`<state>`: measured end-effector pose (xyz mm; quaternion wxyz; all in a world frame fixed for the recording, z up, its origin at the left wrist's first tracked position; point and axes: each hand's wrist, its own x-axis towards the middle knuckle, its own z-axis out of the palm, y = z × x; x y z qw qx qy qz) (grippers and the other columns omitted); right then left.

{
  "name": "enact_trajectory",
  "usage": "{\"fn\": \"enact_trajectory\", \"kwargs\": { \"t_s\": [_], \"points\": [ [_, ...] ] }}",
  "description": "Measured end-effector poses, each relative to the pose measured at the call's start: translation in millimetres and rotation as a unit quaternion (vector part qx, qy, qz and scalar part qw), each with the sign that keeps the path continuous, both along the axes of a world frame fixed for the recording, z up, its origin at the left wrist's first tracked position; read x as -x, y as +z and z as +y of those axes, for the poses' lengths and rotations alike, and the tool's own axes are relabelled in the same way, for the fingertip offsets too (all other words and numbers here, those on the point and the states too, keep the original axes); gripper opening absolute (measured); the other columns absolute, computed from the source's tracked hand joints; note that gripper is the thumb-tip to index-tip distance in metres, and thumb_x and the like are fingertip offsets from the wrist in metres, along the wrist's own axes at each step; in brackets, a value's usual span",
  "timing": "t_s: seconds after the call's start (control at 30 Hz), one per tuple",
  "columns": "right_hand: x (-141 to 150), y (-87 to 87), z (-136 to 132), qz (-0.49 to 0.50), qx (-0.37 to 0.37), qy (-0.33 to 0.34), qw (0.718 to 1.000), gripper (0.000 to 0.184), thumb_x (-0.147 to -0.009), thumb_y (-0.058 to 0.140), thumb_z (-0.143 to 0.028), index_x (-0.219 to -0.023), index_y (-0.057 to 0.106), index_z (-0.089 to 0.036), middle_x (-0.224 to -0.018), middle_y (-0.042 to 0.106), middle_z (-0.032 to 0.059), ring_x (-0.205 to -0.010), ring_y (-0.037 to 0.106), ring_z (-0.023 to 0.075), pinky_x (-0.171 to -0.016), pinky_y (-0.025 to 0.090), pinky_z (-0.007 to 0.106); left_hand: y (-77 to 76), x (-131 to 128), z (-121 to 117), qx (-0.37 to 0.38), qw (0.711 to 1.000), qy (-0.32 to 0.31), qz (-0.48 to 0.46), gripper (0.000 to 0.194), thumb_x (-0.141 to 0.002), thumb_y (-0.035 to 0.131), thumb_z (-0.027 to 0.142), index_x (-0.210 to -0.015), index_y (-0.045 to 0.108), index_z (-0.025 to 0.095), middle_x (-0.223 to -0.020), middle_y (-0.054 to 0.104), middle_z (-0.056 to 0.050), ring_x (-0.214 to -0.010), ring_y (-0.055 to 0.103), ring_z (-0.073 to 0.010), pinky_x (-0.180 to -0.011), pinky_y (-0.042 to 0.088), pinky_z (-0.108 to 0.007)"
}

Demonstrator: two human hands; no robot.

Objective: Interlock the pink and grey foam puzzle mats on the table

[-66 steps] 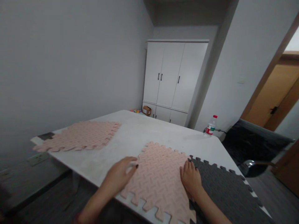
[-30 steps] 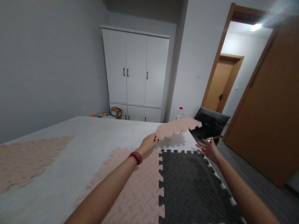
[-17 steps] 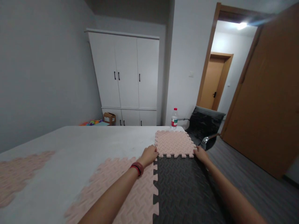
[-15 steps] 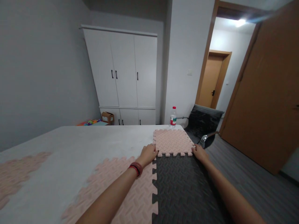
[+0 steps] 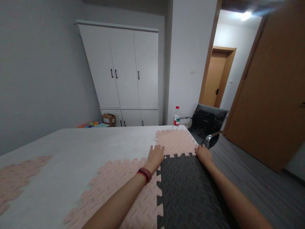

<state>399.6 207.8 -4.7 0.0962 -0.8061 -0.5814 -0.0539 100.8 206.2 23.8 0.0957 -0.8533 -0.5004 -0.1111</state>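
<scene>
A pink foam mat tile [image 5: 176,140] with toothed edges lies at the table's far right corner. Its front teeth meet the far edge of a black foam mat tile [image 5: 188,190]; whether they are locked together I cannot tell. My left hand [image 5: 156,156] lies with fingers spread at the pink tile's near left corner, over the seam. At the near right corner, my right hand [image 5: 203,153] has its fingers bent around the tile's edge. A larger pink foam mat [image 5: 128,181] adjoins the black tile on the left, partly under my left forearm.
Another pink mat piece [image 5: 19,175] lies at the left of the white table [image 5: 95,143]. A bottle with a red cap [image 5: 176,117] stands just behind the far pink tile. Beyond the table's right edge is a black chair [image 5: 207,122]. A white wardrobe [image 5: 121,70] stands behind.
My left hand has shifted slightly right and flattened, its fingers now spread over the tile corner. My right hand stays at the other corner. The view has tilted a little.
</scene>
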Motion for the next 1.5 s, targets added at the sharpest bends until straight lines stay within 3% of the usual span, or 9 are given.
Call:
{"fn": "enact_trajectory", "kwargs": {
  "t_s": [0.2,0.4,0.63,0.77,0.93,1.17,1.27,1.37,1.5],
  "points": [
    [9.9,18.6,14.4,-0.021,0.014,0.027,0.999,0.04,-0.09,0.032,-0.029,-0.118,0.053,-0.01,-0.12,0.049,0.023,-0.113,0.047,0.032,-0.09,0.038,0.047,5.6,-10.9,1.3,0.066,0.984,-0.163,0.032,0.033,-0.089,0.049,0.025,-0.122,0.05,0.022,-0.122,0.054,-0.006,-0.11,0.052,-0.0212,-0.092,0.044,-0.043],
    [50.2,3.3,37.4,0.017,0.066,0.117,0.991,0.061,-0.089,0.022,-0.057,-0.143,0.024,-0.027,-0.151,0.021,0.0091,-0.136,0.017,0.0283,-0.104,0.015,0.057,4.1,-12.7,4.1,0.091,0.982,-0.162,0.03,0.036,-0.09,0.048,0.033,-0.124,0.048,0.022,-0.123,0.053,-0.007,-0.111,0.051,-0.0221,-0.093,0.043,-0.044],
    [51.4,-12.1,36.7,0.051,0.114,0.157,0.98,0.077,-0.083,0.016,-0.069,-0.146,0.01,-0.026,-0.154,0.007,0.0094,-0.14,0.001,0.0284,-0.104,-0.001,0.062,2.7,-26.2,-11.5,0.088,0.988,-0.125,0.012,0.047,-0.092,0.028,0.047,-0.135,0.039,0.032,-0.13,0.049,-0.015,-0.12,0.045,-0.0317,-0.095,0.036,-0.051],
    [43.9,-6.4,32.4,0.055,0.129,0.196,0.971,0.083,-0.078,0.025,-0.075,-0.146,0.012,-0.03,-0.154,0.007,0.0071,-0.14,0.002,0.0284,-0.105,-0.001,0.061,-4.8,-29.0,-24.2,0.092,0.99,-0.107,0.006,0.054,-0.089,0.028,0.054,-0.138,0.034,0.033,-0.141,0.039,-0.015,-0.129,0.035,-0.0361,-0.099,0.03,-0.055],
    [44.0,-7.0,27.7,0.055,0.14,0.21,0.966,0.082,-0.079,0.025,-0.074,-0.146,0.011,-0.029,-0.154,0.007,0.0065,-0.14,0.002,0.0271,-0.107,0.0,0.058,-15.3,-38.8,-42.0,0.089,0.993,-0.083,-0.006,0.067,-0.087,0.028,0.055,-0.138,0.033,0.014,-0.141,0.037,-0.02,-0.132,0.03,-0.0342,-0.104,0.027,-0.051],
    [51.1,-8.6,17.6,0.053,0.108,0.187,0.975,0.072,-0.085,0.023,-0.066,-0.146,0.015,-0.028,-0.154,0.011,0.0056,-0.14,0.005,0.0243,-0.108,0.002,0.054,-11.6,-39.8,-50.1,0.079,0.993,-0.082,-0.017,0.067,-0.085,0.03,0.055,-0.134,0.038,0.01,-0.139,0.041,-0.02,-0.129,0.034,-0.0326,-0.104,0.028,-0.049],
    [50.3,-8.4,11.1,0.05,0.075,0.158,0.983,0.069,-0.088,0.021,-0.06,-0.145,0.02,-0.021,-0.152,0.016,0.0111,-0.14,0.008,0.0227,-0.109,0.007,0.047,-10.2,-38.6,-52.0,0.076,0.994,-0.078,-0.019,0.068,-0.085,0.029,0.054,-0.133,0.038,0.008,-0.138,0.041,-0.022,-0.129,0.034,-0.0336,-0.103,0.029,-0.05],
    [47.7,-10.5,5.4,0.048,0.05,0.101,0.992,0.073,-0.088,0.023,-0.059,-0.143,0.023,-0.011,-0.149,0.02,0.0207,-0.139,0.011,0.0275,-0.108,0.013,0.044,-11.3,-38.9,-52.7,0.075,0.994,-0.077,-0.023,0.069,-0.085,0.028,0.054,-0.134,0.037,0.006,-0.139,0.039,-0.023,-0.129,0.033,-0.0345,-0.102,0.029,-0.052],
    [48.5,-15.5,-4.0,0.033,0.022,0.042,0.998,0.077,-0.086,0.031,-0.06,-0.143,0.024,-0.008,-0.148,0.018,0.0247,-0.138,0.011,0.0344,-0.108,0.012,0.045,-12.0,-39.3,-52.6,0.08,0.993,-0.081,-0.028,0.07,-0.085,0.029,0.055,-0.133,0.038,0.005,-0.139,0.039,-0.024,-0.129,0.033,-0.0353,-0.102,0.028,-0.052]
  ]
}}
